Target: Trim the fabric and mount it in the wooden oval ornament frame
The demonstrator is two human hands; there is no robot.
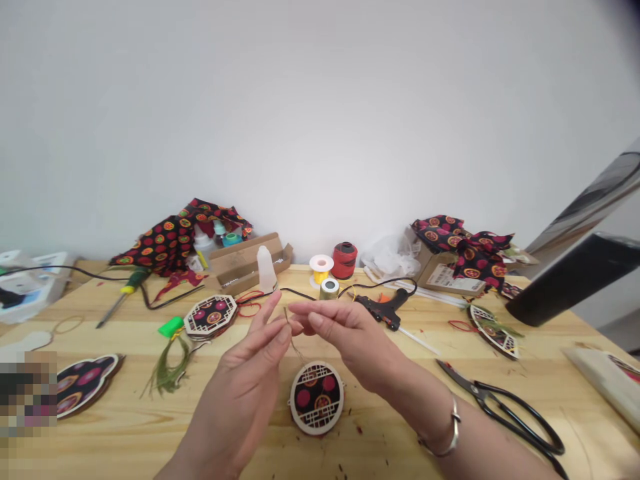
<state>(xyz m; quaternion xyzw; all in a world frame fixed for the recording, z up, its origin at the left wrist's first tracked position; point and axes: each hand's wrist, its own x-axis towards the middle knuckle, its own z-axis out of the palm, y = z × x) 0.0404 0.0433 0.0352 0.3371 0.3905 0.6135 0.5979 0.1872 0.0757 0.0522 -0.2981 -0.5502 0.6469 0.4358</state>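
My left hand (pixel 253 363) and my right hand (pixel 340 333) meet above the wooden table (pixel 125 427), fingertips pinched together on a thin olive thread (pixel 295 343). The thread runs down toward a round wooden ornament (pixel 317 397) with black and red patterned fabric, lying flat just below my hands. A silver bangle (pixel 449 427) sits on my right wrist.
Black scissors (pixel 505 410) lie at the right, a black glue gun (pixel 385 308) behind my right hand. Spools (pixel 344 260), a cardboard box (pixel 247 263), patterned fabric (pixel 173 240), a screwdriver (pixel 123 293), other ornaments (pixel 210 317) and a green tassel (pixel 167 363) are spread around.
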